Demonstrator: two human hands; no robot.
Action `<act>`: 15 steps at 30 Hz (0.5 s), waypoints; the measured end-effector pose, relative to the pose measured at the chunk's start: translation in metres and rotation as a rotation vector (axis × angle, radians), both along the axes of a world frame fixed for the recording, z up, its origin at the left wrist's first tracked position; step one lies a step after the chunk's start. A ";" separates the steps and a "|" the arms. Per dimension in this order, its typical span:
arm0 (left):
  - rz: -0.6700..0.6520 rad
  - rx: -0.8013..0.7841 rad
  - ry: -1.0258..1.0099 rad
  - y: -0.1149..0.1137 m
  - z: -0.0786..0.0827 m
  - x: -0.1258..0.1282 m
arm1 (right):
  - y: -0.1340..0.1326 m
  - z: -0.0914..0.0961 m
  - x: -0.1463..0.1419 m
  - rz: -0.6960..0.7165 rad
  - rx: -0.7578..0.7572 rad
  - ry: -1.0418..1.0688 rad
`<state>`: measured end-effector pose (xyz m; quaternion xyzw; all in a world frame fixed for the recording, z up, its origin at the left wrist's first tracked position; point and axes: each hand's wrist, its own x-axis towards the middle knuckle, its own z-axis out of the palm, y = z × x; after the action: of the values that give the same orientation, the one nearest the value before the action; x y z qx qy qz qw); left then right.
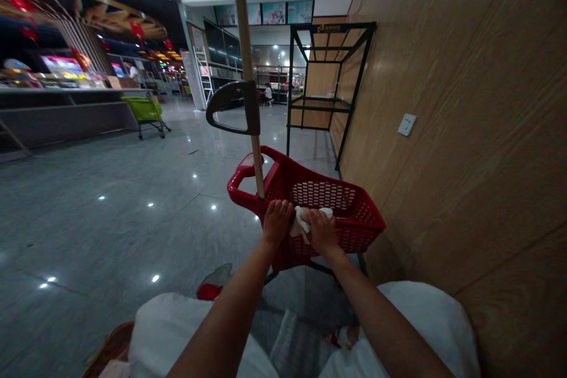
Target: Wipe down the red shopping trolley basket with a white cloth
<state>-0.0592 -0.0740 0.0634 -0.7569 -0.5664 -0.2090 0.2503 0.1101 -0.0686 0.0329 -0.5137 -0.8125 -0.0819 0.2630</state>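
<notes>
A red plastic shopping cart [305,174] with a perforated basket stands on the floor in front of my knees. My left hand [277,221] is closed over the near rim of its basket, close to the handle end. Just to the right, my right hand [322,229] presses a crumpled white cloth [301,221] against the same rim, its fingers curled over it. Part of the cloth hangs down the outer side of the basket. A wooden pole [244,29] with a grey loop handle [233,107] rises from the cart's handle end; its lower end is hidden.
A wood-panelled wall [443,189] runs close along the right. Beyond the cart stands a black metal rack [290,88]. A green shopping cart [144,109] is beside a counter [66,118] at the left. Shiny grey floor [110,230] stretches between, and a person [268,94] crouches far back.
</notes>
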 end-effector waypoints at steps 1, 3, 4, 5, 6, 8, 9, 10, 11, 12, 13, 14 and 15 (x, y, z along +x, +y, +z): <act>-0.002 -0.009 0.000 0.000 0.000 -0.001 | 0.002 -0.005 0.017 -0.022 0.004 -0.039; -0.007 -0.029 -0.007 0.001 0.000 -0.001 | 0.005 -0.018 0.056 -0.081 0.016 -0.107; -0.011 -0.037 -0.012 0.002 0.000 -0.001 | 0.007 -0.024 0.077 -0.116 0.026 -0.137; -0.016 -0.043 -0.017 0.002 -0.001 0.000 | 0.008 -0.030 0.096 -0.149 0.036 -0.163; -0.023 -0.046 -0.024 0.001 -0.001 0.000 | 0.009 -0.035 0.113 -0.186 0.046 -0.181; -0.041 -0.045 -0.037 0.000 0.000 0.002 | 0.010 -0.041 0.135 -0.238 0.056 -0.194; -0.048 -0.045 -0.044 -0.001 0.000 0.003 | 0.010 -0.042 0.140 -0.255 0.058 -0.182; -0.050 -0.042 -0.050 -0.002 0.001 0.004 | 0.009 -0.042 0.139 -0.268 0.057 -0.158; -0.048 -0.037 -0.055 -0.002 0.001 0.005 | 0.007 -0.040 0.134 -0.274 0.056 -0.124; -0.044 -0.031 -0.061 -0.003 0.001 0.005 | 0.005 -0.038 0.125 -0.275 0.056 -0.085; -0.040 -0.022 -0.064 -0.003 0.001 0.006 | 0.003 -0.035 0.113 -0.273 0.056 -0.045; -0.033 -0.009 -0.067 -0.003 0.000 0.007 | 0.001 -0.032 0.098 -0.267 0.058 -0.008; -0.027 0.007 -0.068 -0.003 0.000 0.007 | -0.002 -0.028 0.080 -0.256 0.059 0.023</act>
<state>-0.0519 -0.0767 0.0629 -0.7561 -0.5635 -0.2399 0.2306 0.1905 -0.0704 0.0048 -0.6059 -0.7346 -0.1327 0.2749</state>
